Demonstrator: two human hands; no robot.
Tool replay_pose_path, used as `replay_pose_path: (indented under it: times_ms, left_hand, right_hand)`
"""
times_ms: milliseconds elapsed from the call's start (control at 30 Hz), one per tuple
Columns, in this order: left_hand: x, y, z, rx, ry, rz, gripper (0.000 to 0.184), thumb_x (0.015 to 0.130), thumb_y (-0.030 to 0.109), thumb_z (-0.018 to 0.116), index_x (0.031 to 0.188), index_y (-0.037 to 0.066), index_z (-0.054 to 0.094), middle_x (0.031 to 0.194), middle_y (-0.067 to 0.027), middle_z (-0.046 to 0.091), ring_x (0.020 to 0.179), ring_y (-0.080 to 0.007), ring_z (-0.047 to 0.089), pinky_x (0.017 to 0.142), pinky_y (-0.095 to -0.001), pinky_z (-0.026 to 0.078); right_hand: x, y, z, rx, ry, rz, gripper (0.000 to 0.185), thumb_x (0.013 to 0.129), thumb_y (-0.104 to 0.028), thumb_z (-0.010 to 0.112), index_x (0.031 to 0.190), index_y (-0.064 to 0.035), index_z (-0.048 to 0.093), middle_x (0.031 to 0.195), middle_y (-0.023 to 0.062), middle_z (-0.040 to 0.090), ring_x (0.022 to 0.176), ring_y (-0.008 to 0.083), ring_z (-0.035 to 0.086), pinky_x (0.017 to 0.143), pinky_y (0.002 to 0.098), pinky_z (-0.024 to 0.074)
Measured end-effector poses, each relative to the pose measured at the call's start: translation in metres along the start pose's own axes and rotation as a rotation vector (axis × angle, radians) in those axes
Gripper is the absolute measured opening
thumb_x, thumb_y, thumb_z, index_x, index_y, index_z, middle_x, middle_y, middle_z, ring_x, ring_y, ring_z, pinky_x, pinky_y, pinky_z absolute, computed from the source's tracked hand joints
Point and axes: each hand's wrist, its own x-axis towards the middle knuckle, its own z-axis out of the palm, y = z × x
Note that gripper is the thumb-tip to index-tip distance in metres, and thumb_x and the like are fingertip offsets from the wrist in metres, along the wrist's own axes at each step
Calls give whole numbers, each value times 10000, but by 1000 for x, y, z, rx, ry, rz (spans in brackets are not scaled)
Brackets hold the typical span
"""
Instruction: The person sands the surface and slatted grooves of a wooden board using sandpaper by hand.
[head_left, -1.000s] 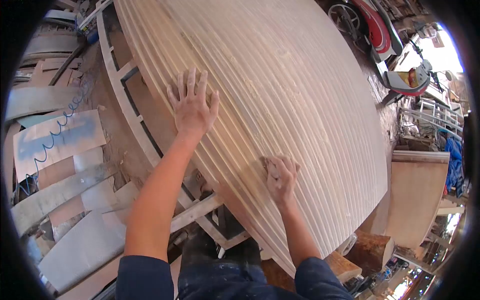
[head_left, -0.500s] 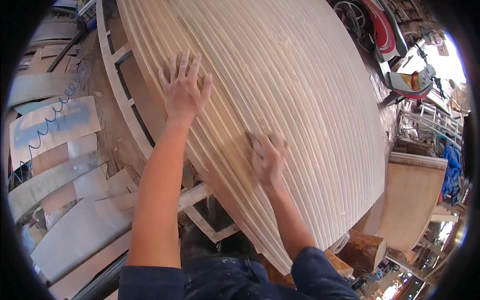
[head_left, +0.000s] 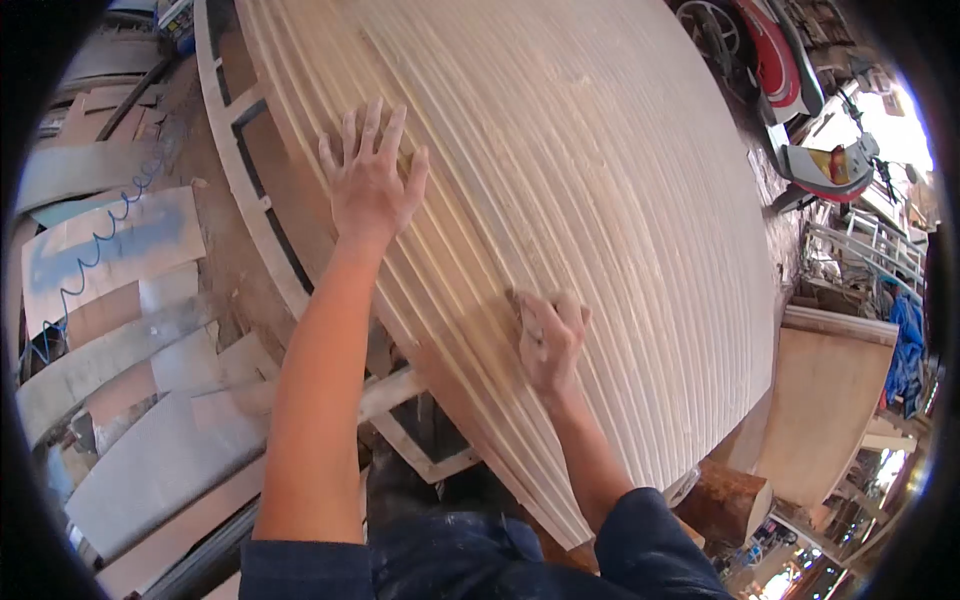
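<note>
A large wooden panel (head_left: 640, 250) with long parallel grooves and ridges fills the middle of the head view. My left hand (head_left: 372, 190) lies flat on its left part, fingers spread, holding nothing. Lower and to the right, my right hand (head_left: 552, 335) is closed, with its fingers curled down against the ridges. A small dark edge shows by its fingertips; what it grips is mostly hidden beneath the hand. Pale dust coats the fingers of both hands and parts of the panel.
A pale frame (head_left: 290, 270) supports the panel along its left side. Flat boards (head_left: 165, 470) and a coiled blue hose (head_left: 100, 240) lie at the left. At the right are a motorbike (head_left: 830, 165), a wooden board (head_left: 825, 400) and a log (head_left: 730, 500).
My right hand has moved down and slightly right along the ridges, still closed. My left hand stays flat in about the same spot on the panel.
</note>
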Motion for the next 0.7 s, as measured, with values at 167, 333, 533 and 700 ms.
replay_pose_path:
  times_ms: [167, 333, 533, 700]
  left_hand:
    - [-4, 3, 2, -25, -1, 15, 622, 1030, 524, 448, 1590, 259, 388, 1659, -57, 338, 1558, -313, 232, 1262, -606, 130]
    - [-5, 3, 1, 18, -34, -4, 646, 1025, 544, 445, 1597, 252, 370, 1671, -51, 315, 1564, -309, 214, 1277, -586, 109]
    - [-5, 4, -4, 10, -73, -23, 649, 1027, 549, 446, 1601, 258, 360, 1677, -48, 302, 1566, -308, 208, 1282, -579, 103]
    - [-8, 4, 0, 15, -48, 11, 650, 1026, 546, 449, 1602, 257, 362, 1675, -54, 305, 1563, -310, 220, 1275, -594, 118]
  right_hand:
    - [14, -12, -10, -34, -51, -24, 457, 711, -6, 681, 1157, -92, 733, 899, 95, 583, 903, 264, 580, 889, 390, 370]
    - [26, -12, 1, -39, -28, -27, 458, 713, 3, 677, 1155, -100, 736, 898, 88, 582, 898, 262, 577, 876, 397, 372]
    - [20, -11, -10, -21, -12, -72, 337, 760, 3, 674, 1080, -69, 752, 808, 85, 579, 813, 276, 575, 853, 402, 385]
    - [25, -9, -8, -55, -66, -96, 428, 752, -10, 690, 1169, -99, 731, 909, 68, 594, 897, 250, 581, 844, 410, 369]
